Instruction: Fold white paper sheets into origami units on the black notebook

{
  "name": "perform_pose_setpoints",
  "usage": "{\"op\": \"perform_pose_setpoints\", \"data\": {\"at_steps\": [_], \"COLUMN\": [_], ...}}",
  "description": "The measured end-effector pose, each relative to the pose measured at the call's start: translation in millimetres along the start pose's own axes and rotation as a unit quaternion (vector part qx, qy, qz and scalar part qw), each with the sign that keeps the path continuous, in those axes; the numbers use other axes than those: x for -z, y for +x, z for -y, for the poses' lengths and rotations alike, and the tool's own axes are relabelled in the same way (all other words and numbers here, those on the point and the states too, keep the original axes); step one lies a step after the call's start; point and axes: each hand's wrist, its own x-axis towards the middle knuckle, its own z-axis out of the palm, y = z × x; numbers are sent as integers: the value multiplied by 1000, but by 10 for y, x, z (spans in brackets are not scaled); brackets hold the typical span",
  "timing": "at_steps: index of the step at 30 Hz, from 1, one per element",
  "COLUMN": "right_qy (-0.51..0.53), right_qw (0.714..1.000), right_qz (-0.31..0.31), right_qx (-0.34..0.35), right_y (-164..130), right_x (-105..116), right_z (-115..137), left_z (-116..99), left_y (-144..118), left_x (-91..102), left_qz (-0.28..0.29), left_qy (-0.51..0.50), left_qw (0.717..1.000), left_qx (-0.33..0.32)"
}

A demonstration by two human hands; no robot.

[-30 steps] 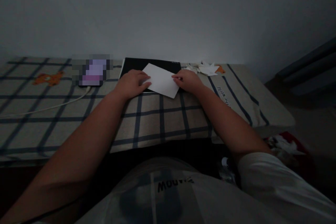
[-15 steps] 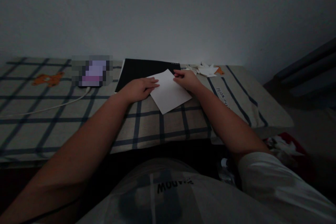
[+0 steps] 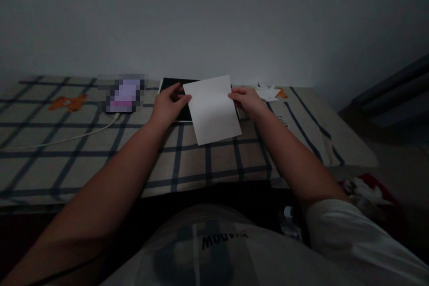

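A checked cloth (image 3: 208, 161) covers the surface; a white cable (image 3: 67, 137) crosses it; paper scraps (image 3: 268, 92) lie near the wall

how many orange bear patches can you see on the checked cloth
2. One orange patch lies on the cloth's far left, left of the blurred device. Another orange patch shows at the far right, beside the paper scraps, partly hidden by them.

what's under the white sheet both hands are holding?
Behind the white sheet, a black board lies on the checked cloth. Left hand and right hand grip its side edges. The board's middle and right part are covered.
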Motion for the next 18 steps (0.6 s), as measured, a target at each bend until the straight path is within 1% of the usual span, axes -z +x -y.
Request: {"op": "perform_pose_setpoints", "data": {"at_steps": [2, 5, 10, 15, 18], "right_qy": [29, 54, 101, 94, 104], "right_qw": [1000, 998, 994, 995, 993], "right_qz": [9, 25, 20, 9, 21], "right_qx": [-4, -17, -32, -45, -45], "right_y": [-23, -65, -112, -121, -124], "right_x": [-9, -35, -65, -56, -49], "right_z": [42, 99, 136, 143, 150], "left_z": [-27, -49, -44, -11, 3], "left_y": [-1, -8, -12, 5, 25], "left_x": [-13, -21, -2, 0, 1], "left_qz": [14, 15, 26, 34, 40], "left_qy": [-85, -151, -178, -193, -210], "left_qw": [994, 983, 977, 973, 967], "left_qx": [60, 99, 112, 121, 140]}}
